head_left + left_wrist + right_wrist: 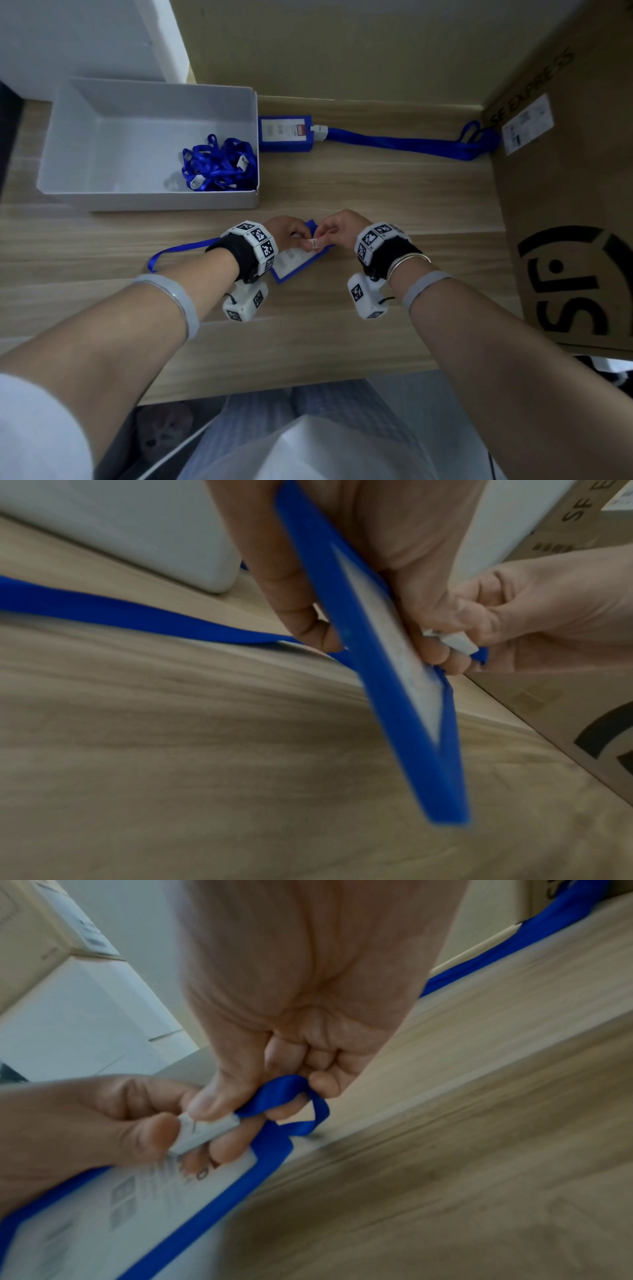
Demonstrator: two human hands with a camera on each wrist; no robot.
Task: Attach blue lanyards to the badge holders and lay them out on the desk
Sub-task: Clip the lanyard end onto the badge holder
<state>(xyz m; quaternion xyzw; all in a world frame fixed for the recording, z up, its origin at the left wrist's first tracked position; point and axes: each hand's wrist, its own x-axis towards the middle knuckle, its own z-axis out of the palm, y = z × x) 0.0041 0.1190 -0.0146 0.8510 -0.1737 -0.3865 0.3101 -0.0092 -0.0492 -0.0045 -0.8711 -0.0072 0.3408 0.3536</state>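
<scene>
Both hands meet above the middle of the wooden desk (342, 192). The left hand (286, 233) grips a blue badge holder (296, 262), thumb on its face and fingers curled behind; the holder is lifted off the desk and tilted, its long axis running from the hands back toward the person, clip end away from them. The right hand (339, 228) pinches a small white clip (315, 244) between thumb and forefinger at the holder's top edge, remaining fingers curled round a loop of the blue lanyard (178, 248). From there the strap passes under the left wrist and trails leftward, flat on the desk, ending in a bend. At the far edge lies a finished badge holder (286, 133), long axis left to right, clip pointing right; its lanyard (411, 142) stretches rightward to bunch against a cardboard box (565, 205), which walls off the desk's right side. Just left of the finished holder, touching or nearly so, stands a white tray (147, 202) holding a tangle of spare lanyards (219, 164) in its near right corner.
</scene>
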